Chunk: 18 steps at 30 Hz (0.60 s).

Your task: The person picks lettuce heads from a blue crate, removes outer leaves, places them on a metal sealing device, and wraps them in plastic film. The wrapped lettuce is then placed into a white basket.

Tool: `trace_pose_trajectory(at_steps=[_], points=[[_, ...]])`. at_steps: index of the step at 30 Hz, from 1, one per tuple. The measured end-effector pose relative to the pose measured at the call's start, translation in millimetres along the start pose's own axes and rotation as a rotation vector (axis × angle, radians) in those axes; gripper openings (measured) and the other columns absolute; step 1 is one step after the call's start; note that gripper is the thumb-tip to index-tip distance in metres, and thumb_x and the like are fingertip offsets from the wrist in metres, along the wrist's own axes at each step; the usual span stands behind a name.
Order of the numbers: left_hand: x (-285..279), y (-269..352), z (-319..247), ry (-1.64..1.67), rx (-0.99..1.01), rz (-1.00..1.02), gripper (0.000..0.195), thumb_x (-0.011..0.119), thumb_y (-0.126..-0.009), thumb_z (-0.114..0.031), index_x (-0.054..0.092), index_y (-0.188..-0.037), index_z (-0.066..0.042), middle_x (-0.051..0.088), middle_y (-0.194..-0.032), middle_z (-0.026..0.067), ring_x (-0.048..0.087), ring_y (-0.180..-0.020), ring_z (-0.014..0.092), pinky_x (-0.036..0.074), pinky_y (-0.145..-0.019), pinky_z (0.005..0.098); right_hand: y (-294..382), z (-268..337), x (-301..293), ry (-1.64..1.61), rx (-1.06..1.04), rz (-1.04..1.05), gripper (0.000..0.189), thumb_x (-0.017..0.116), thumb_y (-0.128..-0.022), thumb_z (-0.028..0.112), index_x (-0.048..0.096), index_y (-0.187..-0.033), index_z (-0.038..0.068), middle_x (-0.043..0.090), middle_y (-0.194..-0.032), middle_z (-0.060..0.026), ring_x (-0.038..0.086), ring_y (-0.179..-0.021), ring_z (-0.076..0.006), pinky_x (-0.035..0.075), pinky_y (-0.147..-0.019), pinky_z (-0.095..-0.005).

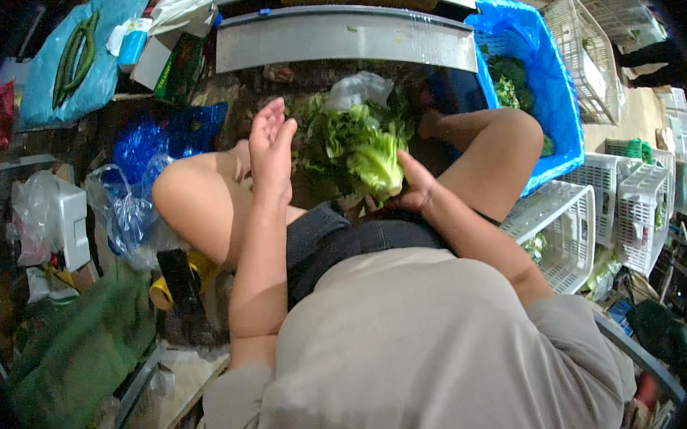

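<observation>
A head of leafy green lettuce (379, 166) lies in my right hand (417, 184), its pale cut base towards me and my thumb along its side. My left hand (271, 141) is raised to the left of the lettuce, palm up with the fingers extended, and holds nothing. Beyond the lettuce, between my bent legs, are more loose green leaves (311, 111) and a clear plastic bag (361, 89). The fingers of my right hand are partly hidden under the lettuce.
Metal ledges (341, 36) run across ahead. A blue-lined crate (565, 106) of greens stands at the right, above a white plastic crate (582, 244). On the left are plastic bags (132, 225), a dark phone-like object (179, 282) and long green vegetables (74, 60) on blue plastic.
</observation>
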<state>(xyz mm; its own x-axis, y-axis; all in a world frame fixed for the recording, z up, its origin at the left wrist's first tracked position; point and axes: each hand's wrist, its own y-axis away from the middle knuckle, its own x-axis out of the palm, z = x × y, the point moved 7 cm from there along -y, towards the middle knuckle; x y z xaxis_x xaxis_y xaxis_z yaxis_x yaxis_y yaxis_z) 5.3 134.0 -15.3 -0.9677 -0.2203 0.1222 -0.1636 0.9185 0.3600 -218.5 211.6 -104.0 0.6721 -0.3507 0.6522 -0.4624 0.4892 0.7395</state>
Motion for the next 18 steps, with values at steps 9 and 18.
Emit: trace_pose_trajectory(at_steps=[9,18], points=[[8.5,-3.7,-21.3,-0.016,0.121,0.006,0.043,0.055,-0.096,-0.004,0.049,-0.139,-0.002,0.049,-0.143,0.0127,0.045,-0.133,0.024,0.035,-0.114,0.0372,43.5,36.5,72.9,0.137,-0.294,0.073,0.059,0.033,-0.104,0.053,0.051,-0.139,0.01,0.059,-0.135,-0.0127,0.06,-0.119,-0.0236,0.047,-0.105,-0.0454],[13.6,11.7,-3.7,-0.06,0.034,0.055,0.046,0.053,-0.097,-0.005,0.044,-0.142,-0.003,0.038,-0.152,0.0163,0.032,-0.144,0.029,0.027,-0.116,0.0388,6.5,23.1,53.3,-0.076,-0.193,0.105,0.051,0.041,-0.104,0.043,0.042,-0.142,0.008,0.061,-0.129,-0.0109,0.063,-0.115,-0.0254,0.055,-0.092,-0.0471]])
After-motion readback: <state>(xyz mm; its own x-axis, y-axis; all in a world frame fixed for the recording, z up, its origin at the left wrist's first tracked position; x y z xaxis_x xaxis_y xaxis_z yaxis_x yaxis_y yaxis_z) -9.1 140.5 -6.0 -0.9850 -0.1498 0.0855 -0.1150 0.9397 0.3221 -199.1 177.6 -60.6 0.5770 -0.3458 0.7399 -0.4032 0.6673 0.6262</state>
